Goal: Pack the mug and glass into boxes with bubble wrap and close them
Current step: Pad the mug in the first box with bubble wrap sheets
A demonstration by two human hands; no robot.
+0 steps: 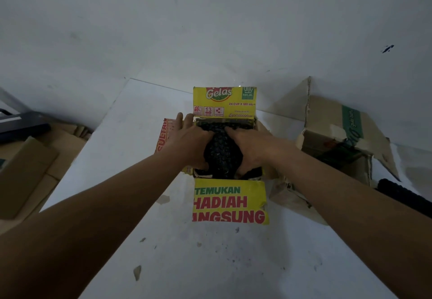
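White counter meets a pale wall. A black bubble-wrapped bundle sits in the mouth of a yellow box whose flaps are open. The left hand and right hand clasp the bundle's sides. An open brown box stands just right; flattened cardboard lies left.

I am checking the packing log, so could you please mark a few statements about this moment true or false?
1. The left hand and the right hand are both on the black bundle. True.
2. The yellow box has its flaps shut. False: they are open.
3. The brown box lies left of the yellow box. False: it lies to the right.
4. The bundle sits in the yellow box's opening. True.
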